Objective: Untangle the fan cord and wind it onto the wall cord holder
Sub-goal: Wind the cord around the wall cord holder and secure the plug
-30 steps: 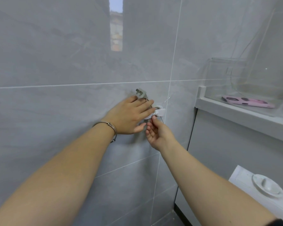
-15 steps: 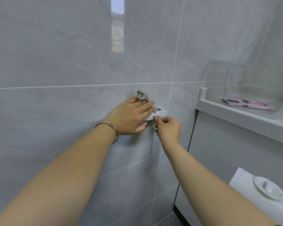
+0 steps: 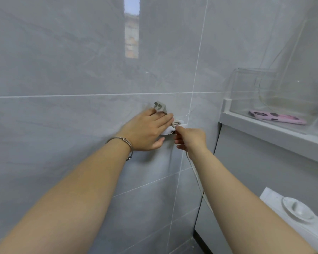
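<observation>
left grip: released. Fingers are near straight and laid flat over the wall cord holder and the base of the plug, pressing both to the tile wall. Thumb is spread out below.
right grip: clenched on the fan cord. It pinches at the holder's right edge, fingertips touching the holder, back of the hand toward me.
fan cord: white. It drops from the pinch along the inner side of the right forearm, then goes behind the arm. I can't tell how much is wound on, since the left hand covers it.
plug: grey, sticks up past the left index finger, close against the wall.
holder: white, on the wall just left of the vertical grout line. I only see its right part.
arms: both are stretched forward at the wall, left from lower left and right from lower right. There is a metal bangle on the left wrist.
right side: shelf carrying a clear box with a pink spotted item inside. A white dish sits lower right.
</observation>
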`<state>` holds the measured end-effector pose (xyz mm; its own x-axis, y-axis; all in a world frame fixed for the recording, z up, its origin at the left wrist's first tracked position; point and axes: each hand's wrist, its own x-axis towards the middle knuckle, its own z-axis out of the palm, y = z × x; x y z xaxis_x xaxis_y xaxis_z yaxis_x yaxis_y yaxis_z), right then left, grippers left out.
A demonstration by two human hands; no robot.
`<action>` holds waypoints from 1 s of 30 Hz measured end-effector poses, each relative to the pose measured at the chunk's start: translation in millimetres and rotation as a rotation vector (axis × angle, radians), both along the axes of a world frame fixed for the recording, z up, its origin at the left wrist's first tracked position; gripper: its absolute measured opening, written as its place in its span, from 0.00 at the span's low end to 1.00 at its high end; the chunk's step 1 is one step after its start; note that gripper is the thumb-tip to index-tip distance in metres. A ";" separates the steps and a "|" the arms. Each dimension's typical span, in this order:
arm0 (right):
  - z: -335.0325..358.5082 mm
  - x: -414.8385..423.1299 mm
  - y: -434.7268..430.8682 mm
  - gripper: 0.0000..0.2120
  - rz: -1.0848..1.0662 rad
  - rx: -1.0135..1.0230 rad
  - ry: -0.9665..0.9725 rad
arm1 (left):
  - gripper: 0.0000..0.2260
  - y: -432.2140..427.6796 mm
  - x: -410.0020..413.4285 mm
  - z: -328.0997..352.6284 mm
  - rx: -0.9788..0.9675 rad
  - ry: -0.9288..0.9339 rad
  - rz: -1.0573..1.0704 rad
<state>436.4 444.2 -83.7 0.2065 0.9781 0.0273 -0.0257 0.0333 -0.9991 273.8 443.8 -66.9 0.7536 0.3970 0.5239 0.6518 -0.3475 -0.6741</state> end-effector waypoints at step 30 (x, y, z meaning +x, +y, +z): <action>37.2 -1.3 0.5 0.06 -0.098 0.453 -1.144 | 0.10 -25.4 -3.9 26.0 0.148 -0.181 0.137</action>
<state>435.1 444.7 -46.5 -0.0873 0.8153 0.5725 0.8775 0.3349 -0.3432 269.9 418.4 -40.9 0.5867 0.3982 0.7051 0.8005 -0.1538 -0.5792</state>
